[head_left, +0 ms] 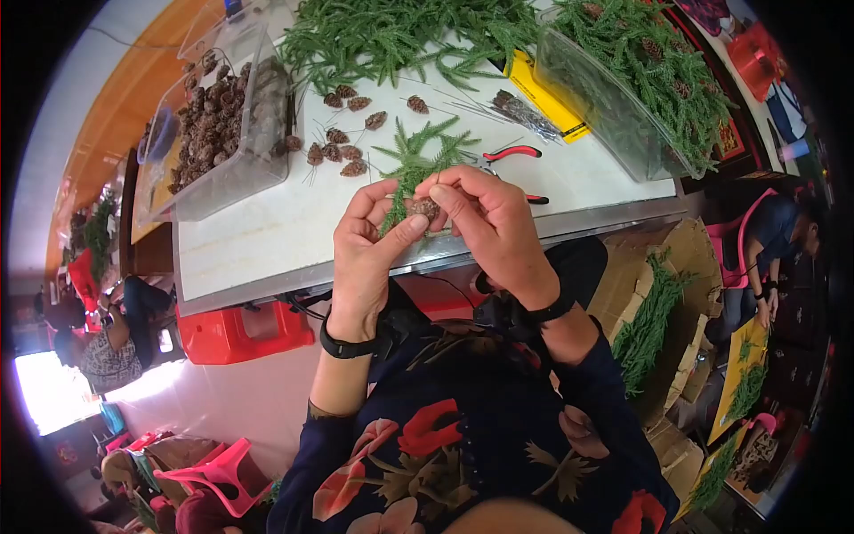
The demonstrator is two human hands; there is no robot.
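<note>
My left hand (366,245) pinches a green fir sprig (418,160) that stands up above the fingers, over the near edge of the white table (258,240). My right hand (494,222) holds a small brown pine cone (425,209) pressed against the sprig's stem, right next to my left thumb. Both hands touch around the cone. Several loose pine cones (342,138) on thin wires lie on the table just beyond the sprig. Red-handled pliers (511,153) rest to the right of it.
A clear plastic tub of pine cones (218,125) stands at the left. A heap of green branches (391,36) lies at the back; a clear bin of greenery (623,89) sits right. A cardboard box with sprigs (654,311) stands at my right. Other people sit at left and right.
</note>
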